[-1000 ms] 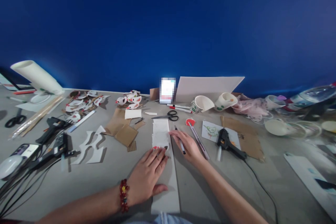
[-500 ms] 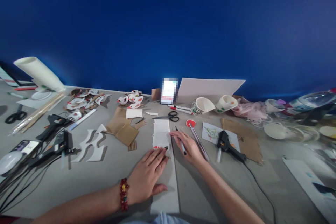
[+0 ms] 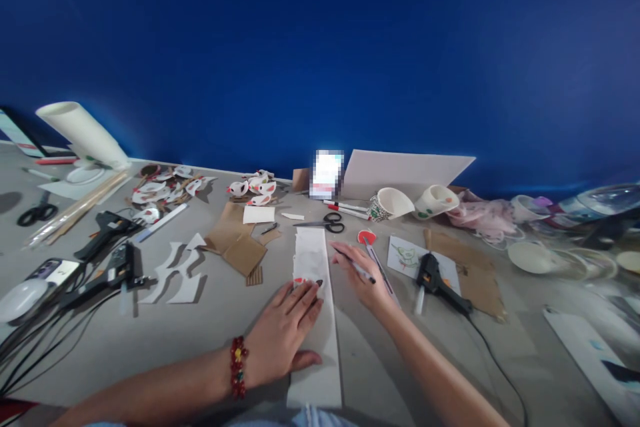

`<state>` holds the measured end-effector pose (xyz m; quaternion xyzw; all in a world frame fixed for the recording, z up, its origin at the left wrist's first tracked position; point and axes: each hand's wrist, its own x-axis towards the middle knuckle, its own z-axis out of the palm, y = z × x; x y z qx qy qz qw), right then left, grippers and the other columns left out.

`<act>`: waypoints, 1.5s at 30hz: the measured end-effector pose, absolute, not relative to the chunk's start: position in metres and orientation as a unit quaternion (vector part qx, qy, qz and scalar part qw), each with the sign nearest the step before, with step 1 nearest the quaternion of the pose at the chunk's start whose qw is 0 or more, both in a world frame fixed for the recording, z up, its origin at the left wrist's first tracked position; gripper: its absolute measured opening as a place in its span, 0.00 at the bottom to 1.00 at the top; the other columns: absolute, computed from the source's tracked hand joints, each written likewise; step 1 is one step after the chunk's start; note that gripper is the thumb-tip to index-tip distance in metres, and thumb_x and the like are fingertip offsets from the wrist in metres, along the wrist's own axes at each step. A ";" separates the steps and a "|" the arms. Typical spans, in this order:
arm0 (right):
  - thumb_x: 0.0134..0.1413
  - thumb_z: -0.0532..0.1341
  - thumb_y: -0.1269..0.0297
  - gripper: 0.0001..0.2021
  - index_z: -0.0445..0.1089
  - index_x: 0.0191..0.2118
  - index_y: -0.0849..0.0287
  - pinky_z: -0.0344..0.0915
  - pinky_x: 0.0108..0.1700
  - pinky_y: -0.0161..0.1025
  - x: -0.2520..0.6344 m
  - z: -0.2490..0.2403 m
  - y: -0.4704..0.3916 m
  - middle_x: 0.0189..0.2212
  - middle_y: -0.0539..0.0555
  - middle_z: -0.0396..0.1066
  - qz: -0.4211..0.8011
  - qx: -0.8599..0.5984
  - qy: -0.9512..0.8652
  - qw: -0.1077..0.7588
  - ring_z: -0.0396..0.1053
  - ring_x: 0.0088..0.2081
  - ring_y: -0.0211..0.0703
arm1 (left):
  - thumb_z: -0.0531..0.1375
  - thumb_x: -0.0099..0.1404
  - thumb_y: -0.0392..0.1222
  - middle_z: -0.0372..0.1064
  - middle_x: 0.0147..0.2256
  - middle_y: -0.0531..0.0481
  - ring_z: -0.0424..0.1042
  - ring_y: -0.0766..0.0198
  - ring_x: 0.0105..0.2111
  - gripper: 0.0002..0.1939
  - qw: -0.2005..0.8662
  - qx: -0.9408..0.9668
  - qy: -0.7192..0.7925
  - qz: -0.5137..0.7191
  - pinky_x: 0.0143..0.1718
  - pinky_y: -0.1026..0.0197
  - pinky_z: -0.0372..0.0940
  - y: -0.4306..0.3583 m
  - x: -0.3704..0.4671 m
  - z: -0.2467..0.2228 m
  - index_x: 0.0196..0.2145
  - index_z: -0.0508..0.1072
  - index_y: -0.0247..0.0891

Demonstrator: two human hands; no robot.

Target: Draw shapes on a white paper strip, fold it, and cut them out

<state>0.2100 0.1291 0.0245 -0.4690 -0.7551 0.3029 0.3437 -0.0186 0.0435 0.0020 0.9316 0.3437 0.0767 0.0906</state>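
Observation:
My left hand lies flat, palm down, on a long white strip of board or thick paper, fingers stretched towards its far part. At the fingertips show a small red bit and a dark pointed bit; whatever they belong to is mostly under the hand. Just right of the strip, my right hand is closed around a slim pen, its tip pointing to the far left and its dark end towards me. Beyond the strip rest black-handled scissors. A craft knife lies partly behind the right hand, beside a red rounded piece.
Brown cardboard pieces and curved white cutouts lie left. Glue guns with cables stand further left, another glue gun right. White bird shapes, paper cups and a lit phone line the back.
The pen in my right hand has tilted flatter, its dark end swinging right and up, and the hand has shifted slightly right. My left hand stays on the strip. The view has shifted slightly.

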 end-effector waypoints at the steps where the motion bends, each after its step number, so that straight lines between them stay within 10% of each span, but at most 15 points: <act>1: 0.65 0.52 0.59 0.14 0.71 0.48 0.56 0.67 0.47 0.42 0.206 0.025 0.132 0.35 0.55 0.75 0.325 -0.474 -0.739 0.353 0.72 0.40 0.46 | 0.51 0.67 0.63 0.47 0.66 0.34 0.46 0.46 0.66 0.40 0.089 0.932 0.342 0.077 0.65 0.44 0.38 0.044 -0.019 0.002 0.65 0.53 0.30; 7: 0.61 0.54 0.61 0.09 0.67 0.36 0.59 0.64 0.29 0.33 0.177 0.021 0.149 0.17 0.46 0.67 0.522 -0.445 -0.670 0.285 0.66 0.21 0.36 | 0.49 0.67 0.65 0.49 0.66 0.33 0.47 0.44 0.65 0.41 0.081 0.933 0.340 0.080 0.64 0.40 0.39 0.046 -0.019 -0.001 0.65 0.53 0.30; 45: 0.61 0.54 0.65 0.20 0.64 0.17 0.59 0.59 0.34 0.32 0.149 0.039 0.179 0.25 0.49 0.71 0.410 -0.384 -0.825 0.062 0.66 0.25 0.34 | 0.48 0.66 0.68 0.51 0.65 0.35 0.49 0.45 0.64 0.41 0.091 0.922 0.369 0.071 0.64 0.34 0.25 0.046 -0.014 0.002 0.64 0.57 0.32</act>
